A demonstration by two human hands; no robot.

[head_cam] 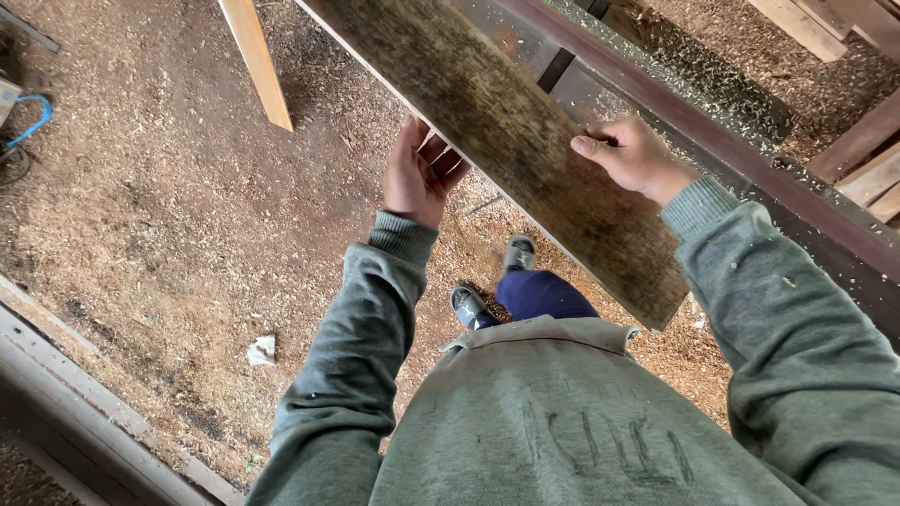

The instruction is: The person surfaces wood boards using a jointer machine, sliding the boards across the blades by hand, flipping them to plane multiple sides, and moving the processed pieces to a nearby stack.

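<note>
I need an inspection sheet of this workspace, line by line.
Surface: dirt floor covered in sawdust.
Job's things: weathered plank, held tilted above the floor.
Clutter: white scrap on the floor; pale board lying further off.
Grippers: left hand grips the plank's left edge; right hand grips its right edge.
Cables: blue cable at far left.
Surroundings: dark beam dusted with shavings; stacked boards.

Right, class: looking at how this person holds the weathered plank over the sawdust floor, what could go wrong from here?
1. The plank is rough, and the bare left hand and right hand grip its edges: splinters are possible.
2. Its near end hangs above the feet in open slippers; a slip could hurt toes.
3. Loose sawdust may make footing unsure.
</note>
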